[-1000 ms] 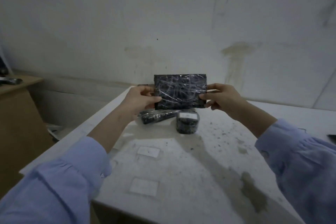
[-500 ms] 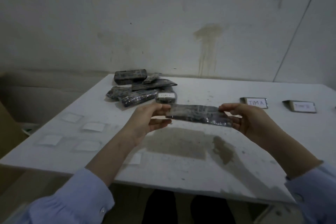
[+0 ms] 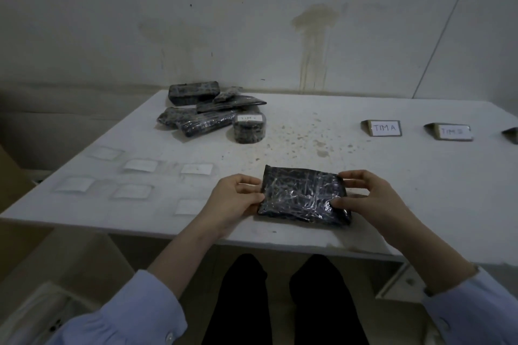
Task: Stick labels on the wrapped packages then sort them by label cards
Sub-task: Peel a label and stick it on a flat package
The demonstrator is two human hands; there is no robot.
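Observation:
A flat dark package [image 3: 300,196] wrapped in clear film lies near the table's front edge. My left hand [image 3: 235,199] pinches its left edge and my right hand [image 3: 364,199] holds its right edge, thumb on top. A pile of several wrapped packages [image 3: 207,112] sits at the back left; a round one [image 3: 249,129] carries a white label. Several loose white labels [image 3: 140,165] lie on the left part of the table. Label cards "TIM A" [image 3: 384,128] and a second card [image 3: 454,131] stand at the right.
The white table [image 3: 364,176] is stained in the middle. A third card [image 3: 511,134] is cut off at the right edge. Cardboard boxes [image 3: 56,260] stand on the floor at the left. My legs [image 3: 280,302] are under the table. A wall is behind.
I have lowered the package from upright in the air down flat onto the table near the front edge. Both hands still hold its ends. The view has tilted down.

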